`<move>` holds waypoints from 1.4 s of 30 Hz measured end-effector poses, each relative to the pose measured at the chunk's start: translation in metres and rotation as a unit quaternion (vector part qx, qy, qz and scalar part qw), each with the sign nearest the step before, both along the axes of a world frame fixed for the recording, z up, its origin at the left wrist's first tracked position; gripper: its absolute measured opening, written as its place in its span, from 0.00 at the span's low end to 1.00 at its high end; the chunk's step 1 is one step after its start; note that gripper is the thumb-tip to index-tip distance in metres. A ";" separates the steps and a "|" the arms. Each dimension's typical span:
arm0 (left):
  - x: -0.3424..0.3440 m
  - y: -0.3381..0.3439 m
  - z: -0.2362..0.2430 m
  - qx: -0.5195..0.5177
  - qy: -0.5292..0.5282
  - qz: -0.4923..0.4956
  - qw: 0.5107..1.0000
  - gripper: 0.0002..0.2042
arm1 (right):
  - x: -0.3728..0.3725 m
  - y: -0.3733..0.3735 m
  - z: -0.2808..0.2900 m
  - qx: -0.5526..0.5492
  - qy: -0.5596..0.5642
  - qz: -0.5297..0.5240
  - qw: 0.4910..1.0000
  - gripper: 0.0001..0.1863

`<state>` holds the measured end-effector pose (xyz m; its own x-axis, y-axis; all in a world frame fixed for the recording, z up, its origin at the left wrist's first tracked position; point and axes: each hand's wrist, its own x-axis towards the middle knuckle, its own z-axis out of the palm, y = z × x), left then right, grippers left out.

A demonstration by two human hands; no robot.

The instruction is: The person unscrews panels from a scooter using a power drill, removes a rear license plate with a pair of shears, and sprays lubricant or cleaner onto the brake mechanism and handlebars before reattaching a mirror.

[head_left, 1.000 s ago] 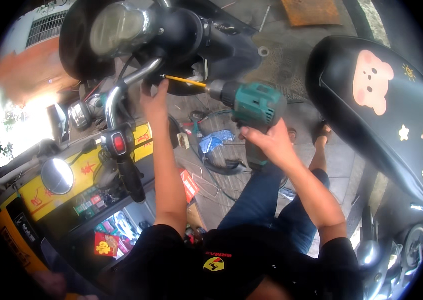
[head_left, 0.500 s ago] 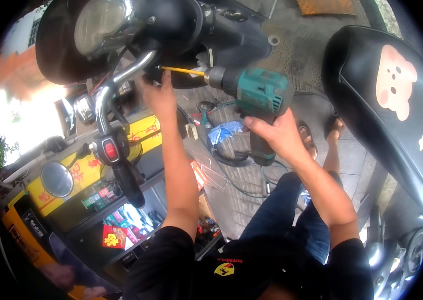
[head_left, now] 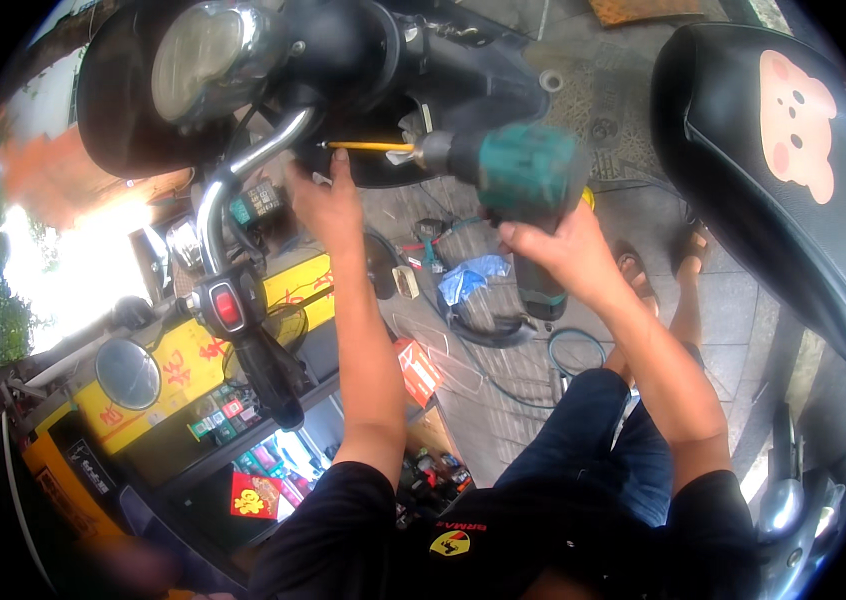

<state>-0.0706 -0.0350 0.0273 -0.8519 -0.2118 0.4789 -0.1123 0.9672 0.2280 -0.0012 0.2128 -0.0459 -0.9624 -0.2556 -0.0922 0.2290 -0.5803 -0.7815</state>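
My right hand [head_left: 565,250] grips a teal and black cordless drill [head_left: 528,165], slightly blurred, held horizontally. Its long yellow bit [head_left: 373,146] points left to a small fastener in the dark front body [head_left: 433,65] of a scooter. My left hand [head_left: 328,205] is raised at the bit's far tip, a fingertip against it and the other fingers bent; what they pinch is too small to make out. A chrome handlebar [head_left: 263,150] with a black switch housing and red button [head_left: 226,308] runs just left of that hand.
A black padded seat [head_left: 763,250] with a bear sticker stands at right. Below left are a round mirror [head_left: 125,372], a yellow signboard [head_left: 178,370] and an open storage box with small items [head_left: 253,495]. Hoses, a blue rag [head_left: 473,280] and my sandalled feet are on the pavement.
The view has shifted, so the seat sits higher and farther right. The drill and my right hand appear a little higher, with the bit still at the same spot beside my left fingers.
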 end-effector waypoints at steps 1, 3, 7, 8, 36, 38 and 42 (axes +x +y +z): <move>0.000 0.003 0.002 0.004 -0.001 0.000 1.000 0.19 | -0.004 0.004 0.006 0.054 0.052 -0.008 0.997 0.18; 0.002 0.001 0.002 -0.005 -0.006 0.016 1.000 0.18 | -0.013 0.016 0.023 0.145 0.122 -0.004 0.982 0.19; 0.002 0.001 -0.002 -0.021 -0.004 0.032 0.999 0.18 | -0.022 0.019 0.028 0.078 0.017 0.062 0.995 0.19; 0.001 0.003 0.000 -0.017 0.003 0.027 0.999 0.18 | -0.022 0.018 0.027 0.017 -0.040 0.062 0.997 0.19; 0.006 -0.001 0.009 -0.035 -0.075 0.049 0.995 0.29 | -0.038 0.036 0.009 0.154 0.107 0.066 0.980 0.21; 0.007 -0.008 0.004 0.028 -0.042 0.029 0.998 0.28 | -0.028 0.056 0.015 0.111 0.114 0.045 0.986 0.21; 0.066 -0.006 -0.022 0.559 -0.042 0.144 0.815 0.16 | 0.006 0.100 0.005 0.015 -0.127 0.103 0.986 0.22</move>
